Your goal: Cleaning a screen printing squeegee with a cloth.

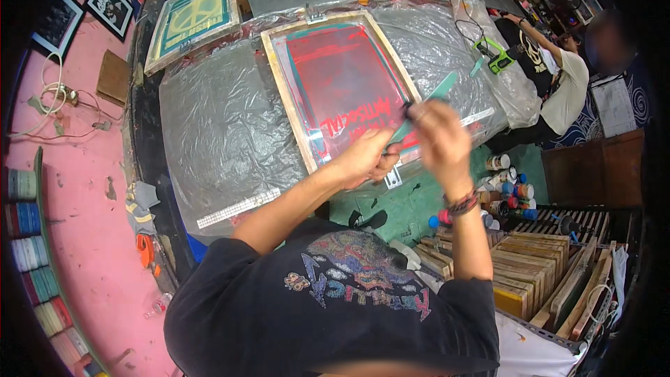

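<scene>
My left hand (370, 158) is closed around the lower end of a long teal strip (441, 87), which looks like a flat plastic scraper or spatula. Its far end slants up to the right. My right hand (442, 139) is blurred and lies against the strip's middle, hiding part of it. A small dark object (407, 110) shows at its fingertips; what it is I cannot tell. Beneath both hands lies a wooden-framed printing screen (269, 52). Red ink (335, 68) is smeared over its mesh, and red lettering shows near its lower end.
Plastic sheeting (225, 110) covers the table. A second screen (191, 15) lies at the far left. A green-and-black tool (497, 57) and a teal spatula (476, 66) lie right, near another person (565, 89). Ink jars (507, 188) and stacked wooden frames (528, 272) stand lower right.
</scene>
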Action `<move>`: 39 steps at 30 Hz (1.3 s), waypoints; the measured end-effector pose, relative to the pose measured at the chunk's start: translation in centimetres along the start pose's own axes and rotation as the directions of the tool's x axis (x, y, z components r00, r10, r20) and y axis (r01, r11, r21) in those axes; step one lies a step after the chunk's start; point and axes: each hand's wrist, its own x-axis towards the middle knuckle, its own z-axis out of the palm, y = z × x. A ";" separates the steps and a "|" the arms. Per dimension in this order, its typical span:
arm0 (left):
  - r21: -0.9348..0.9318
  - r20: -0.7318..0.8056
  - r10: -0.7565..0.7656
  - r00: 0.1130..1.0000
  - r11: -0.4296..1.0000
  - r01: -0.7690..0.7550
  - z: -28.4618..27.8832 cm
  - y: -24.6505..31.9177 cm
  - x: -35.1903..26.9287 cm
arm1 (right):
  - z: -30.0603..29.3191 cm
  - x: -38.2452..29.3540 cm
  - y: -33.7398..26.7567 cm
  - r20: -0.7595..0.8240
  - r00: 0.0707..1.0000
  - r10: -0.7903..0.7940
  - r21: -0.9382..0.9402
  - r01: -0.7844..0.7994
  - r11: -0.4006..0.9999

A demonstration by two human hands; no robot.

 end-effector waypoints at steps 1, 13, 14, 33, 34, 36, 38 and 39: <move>-0.003 -0.004 -0.004 1.000 1.000 0.004 -0.1 -0.5 -0.1 | -0.6 1.2 1.5 -0.073 0.997 0.018 -0.072 -0.023 0.997; 0.907 -0.185 0.700 0.690 0.392 -0.155 2.4 -0.3 0.4 | -5.9 2.0 2.6 -0.227 0.922 0.314 0.060 -0.308 0.949; 0.912 -0.161 0.717 0.678 0.371 -0.176 2.7 -0.1 0.3 | -5.0 2.5 2.1 -0.215 0.938 0.273 -0.022 -0.284 0.959; 0.892 -0.070 0.667 0.742 0.375 -0.253 4.4 0.4 0.6 | -3.8 0.4 3.9 -0.298 0.902 0.314 -0.036 -0.339 0.940; 0.891 -0.059 0.667 0.742 0.371 -0.262 4.7 0.4 0.8 | -4.2 0.3 4.3 -0.339 0.875 0.346 -0.030 -0.378 0.926; 0.893 -0.070 0.636 0.769 0.384 -0.236 4.9 0.3 1.3 | -3.0 -1.4 1.9 -0.271 0.924 0.271 -0.047 -0.293 0.955; 0.893 -0.025 0.670 0.742 0.349 -0.285 4.5 -0.3 2.4 | -2.1 -3.1 -1.6 -0.115 0.968 0.223 0.015 -0.223 0.975; 0.891 0.013 0.696 0.718 0.318 -0.323 4.5 -0.5 2.9 | -2.6 -3.7 -1.0 -0.140 0.964 0.225 0.041 -0.222 0.974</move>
